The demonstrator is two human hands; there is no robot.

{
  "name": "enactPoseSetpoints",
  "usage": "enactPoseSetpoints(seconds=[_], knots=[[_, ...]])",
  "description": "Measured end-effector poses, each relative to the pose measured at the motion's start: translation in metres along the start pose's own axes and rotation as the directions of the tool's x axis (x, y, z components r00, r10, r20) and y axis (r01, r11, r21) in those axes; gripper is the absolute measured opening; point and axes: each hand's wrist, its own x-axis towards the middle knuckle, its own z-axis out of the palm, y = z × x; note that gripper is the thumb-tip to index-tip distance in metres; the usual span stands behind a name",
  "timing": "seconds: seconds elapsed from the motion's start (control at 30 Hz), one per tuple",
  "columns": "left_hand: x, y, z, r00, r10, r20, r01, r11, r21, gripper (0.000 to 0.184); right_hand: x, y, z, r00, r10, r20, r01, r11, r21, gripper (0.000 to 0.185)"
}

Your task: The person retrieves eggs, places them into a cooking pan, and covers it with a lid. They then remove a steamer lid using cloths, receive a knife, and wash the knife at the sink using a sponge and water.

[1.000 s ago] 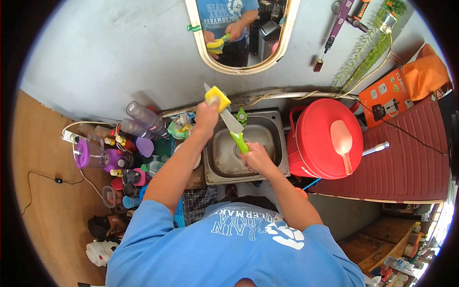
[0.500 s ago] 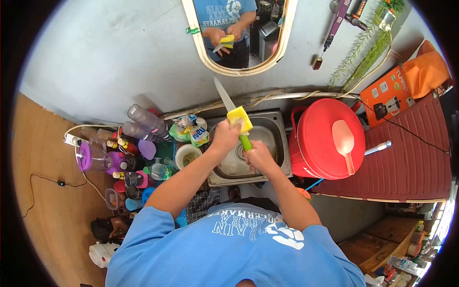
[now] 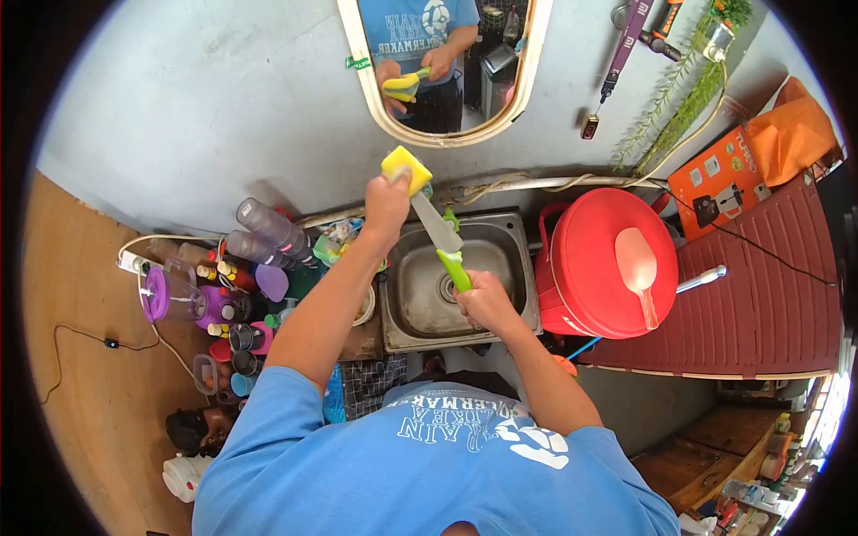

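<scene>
Over the steel sink (image 3: pixel 420 308), my right hand (image 3: pixel 485 301) is closed around the green handle of a knife (image 3: pixel 437 224). The blade points up and left toward the wall. My left hand (image 3: pixel 388 205) pinches a yellow sponge (image 3: pixel 407 170) against the blade's far end, so the tip is hidden. White foam shows on the blade near the handle. Behind the blade, a green tap (image 3: pixel 451 220) stands at the sink's back edge.
Right of the sink is a red lidded bucket (image 3: pixel 590 268) with a pink scoop (image 3: pixel 636 261) on it. Purple-grey bottles (image 3: pixel 273 228), a blender (image 3: pixel 170 295) and cups crowd the left. A mirror (image 3: pixel 456 138) hangs on the wall ahead.
From near the handle half a second ago, my left hand has slid the sponge up and left along the blade to its far end. My right hand still grips the handle.
</scene>
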Motion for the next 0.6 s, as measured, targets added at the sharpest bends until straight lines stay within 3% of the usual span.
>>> enactPoseSetpoints(seconds=[0.07, 0.1, 0.2, 0.23, 0.27, 0.37, 0.4, 0.47, 0.5, 0.53, 0.6], knots=[[0.000, 0.011, -0.001, 0.998, 0.033, -0.056, -0.037, 0.996, -0.079, 0.027, -0.004, -0.005, 0.000, 1.000, 0.008, 0.022, -0.007, 0.999, -0.039, 0.008], [-0.014, 0.011, 0.001, 0.992, -0.088, -0.090, 0.093, 0.994, 0.052, 0.029, -0.004, -0.005, 0.000, 1.000, 0.001, 0.026, 0.000, 0.999, -0.038, 0.008], [-0.047, -0.040, 0.020, 0.989, 0.136, 0.058, -0.138, 0.989, 0.045, 0.031, -0.001, 0.006, -0.004, 0.999, 0.032, 0.016, -0.032, 0.999, -0.019, 0.008], [-0.040, -0.035, 0.013, 0.995, 0.041, 0.090, -0.049, 0.995, 0.083, 0.029, 0.001, 0.015, -0.007, 1.000, -0.006, 0.029, 0.005, 1.000, 0.014, 0.006], [-0.022, -0.034, 0.006, 0.998, 0.060, 0.033, -0.065, 0.985, 0.158, 0.028, 0.001, 0.020, -0.008, 0.998, -0.043, 0.039, 0.041, 0.998, 0.048, 0.009], [0.005, 0.001, -0.005, 1.000, 0.007, 0.014, -0.004, 0.987, -0.160, 0.032, -0.008, 0.009, -0.006, 0.997, -0.061, 0.042, 0.061, 0.998, 0.013, 0.011], [-0.002, 0.004, -0.001, 1.000, 0.012, 0.009, -0.011, 0.987, -0.161, 0.032, -0.009, 0.004, -0.007, 0.997, -0.067, 0.045, 0.067, 0.998, 0.010, 0.011], [-0.032, 0.002, 0.008, 0.997, -0.035, -0.073, 0.039, 0.998, 0.051, 0.034, -0.010, -0.001, -0.004, 0.998, -0.055, 0.026, 0.056, 0.998, -0.035, 0.011], [-0.037, -0.038, 0.016, 0.997, -0.017, -0.077, 0.030, 0.984, 0.173, 0.032, -0.009, 0.000, -0.005, 0.998, -0.060, 0.027, 0.061, 0.998, -0.035, 0.011], [-0.061, -0.020, 0.028, 0.995, 0.093, -0.029, -0.094, 0.995, -0.031, 0.031, -0.008, 0.001, -0.008, 0.998, -0.053, 0.019, 0.053, 0.998, -0.030, 0.006], [-0.039, -0.016, 0.017, 0.999, 0.037, -0.010, -0.036, 0.997, 0.074, 0.030, -0.010, 0.004, -0.011, 0.999, -0.038, 0.004, 0.038, 0.999, -0.024, 0.006]])
